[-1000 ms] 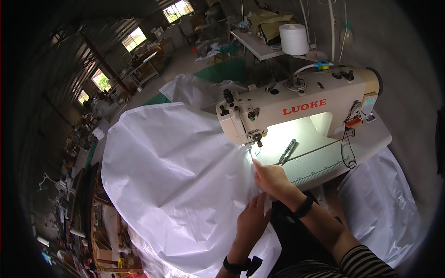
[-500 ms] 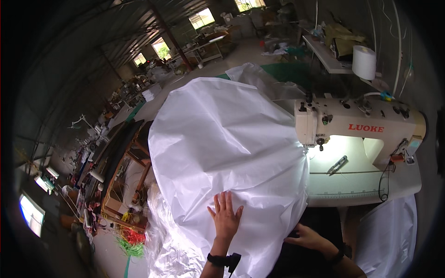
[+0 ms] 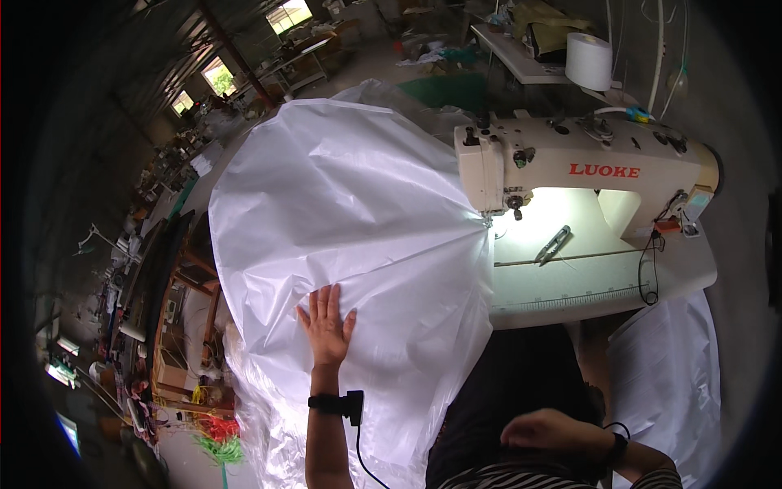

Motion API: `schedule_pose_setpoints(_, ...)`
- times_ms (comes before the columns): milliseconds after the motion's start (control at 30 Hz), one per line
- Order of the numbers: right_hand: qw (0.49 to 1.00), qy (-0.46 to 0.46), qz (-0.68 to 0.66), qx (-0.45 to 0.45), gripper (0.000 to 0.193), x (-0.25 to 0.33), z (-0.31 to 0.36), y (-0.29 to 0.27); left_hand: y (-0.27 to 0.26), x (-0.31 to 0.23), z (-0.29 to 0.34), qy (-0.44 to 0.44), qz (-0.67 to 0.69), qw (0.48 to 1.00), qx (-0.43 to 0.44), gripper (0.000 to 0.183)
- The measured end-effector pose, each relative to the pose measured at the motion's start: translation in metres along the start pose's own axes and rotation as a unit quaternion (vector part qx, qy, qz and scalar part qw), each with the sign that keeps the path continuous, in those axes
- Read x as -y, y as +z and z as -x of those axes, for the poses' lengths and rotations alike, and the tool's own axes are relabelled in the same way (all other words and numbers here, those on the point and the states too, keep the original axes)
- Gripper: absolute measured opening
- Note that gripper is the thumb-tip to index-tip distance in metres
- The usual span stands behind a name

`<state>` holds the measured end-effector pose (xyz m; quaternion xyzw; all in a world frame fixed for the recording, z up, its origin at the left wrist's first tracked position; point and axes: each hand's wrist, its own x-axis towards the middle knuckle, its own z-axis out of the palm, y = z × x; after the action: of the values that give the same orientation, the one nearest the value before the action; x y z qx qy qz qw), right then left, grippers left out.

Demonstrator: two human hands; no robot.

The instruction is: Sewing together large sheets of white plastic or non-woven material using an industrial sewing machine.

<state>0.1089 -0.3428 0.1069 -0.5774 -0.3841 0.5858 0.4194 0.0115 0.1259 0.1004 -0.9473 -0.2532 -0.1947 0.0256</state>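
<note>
A large white plastic-like sheet (image 3: pixel 350 187) spreads to the left of the sewing machine (image 3: pixel 595 163). Its right edge gathers in folds under the machine's needle area. My left hand (image 3: pixel 327 330) lies flat on the sheet, fingers spread, holding nothing. My right hand (image 3: pixel 542 428) hovers over my dark-clothed lap, apart from the sheet, its fingers curled in and partly hidden; I see nothing in them. On the lit machine bed rests a small pair of thread snips (image 3: pixel 554 244).
A white thread cone (image 3: pixel 588 62) stands on a side table (image 3: pixel 521 57) at the back right. More white sheeting (image 3: pixel 672 383) hangs below the machine bed. To the left are a wooden frame (image 3: pixel 175 342) and red and green strands (image 3: pixel 220 436). A black cable hangs from my left wristband.
My right hand has left the sheet's lower right edge and drawn back toward my body. My left hand stays flat on the sheet. The whole view has shifted.
</note>
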Motion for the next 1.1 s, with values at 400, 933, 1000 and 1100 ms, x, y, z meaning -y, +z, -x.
schedule_pose_setpoints(400,0.946,-0.119,-0.005,-0.302,0.025,-0.002,-0.071,-0.044,-0.081,-0.13,0.093,-0.009,0.272,0.962,-0.012,0.074)
schedule_pose_setpoints(933,0.971,-0.095,-0.065,-0.208,0.044,-0.001,-0.092,0.014,-0.084,-0.106,0.202,-0.18,0.214,0.96,0.034,0.01)
schedule_pose_setpoints(1000,0.963,-0.042,-0.209,-0.164,0.066,-0.002,-0.109,0.022,-0.089,-0.106,0.202,-0.176,0.21,0.961,0.02,0.011)
schedule_pose_setpoints(1100,0.951,-0.015,-0.237,-0.199,0.055,-0.004,-0.123,0.025,-0.095,-0.107,0.203,-0.176,0.217,0.96,0.002,0.014)
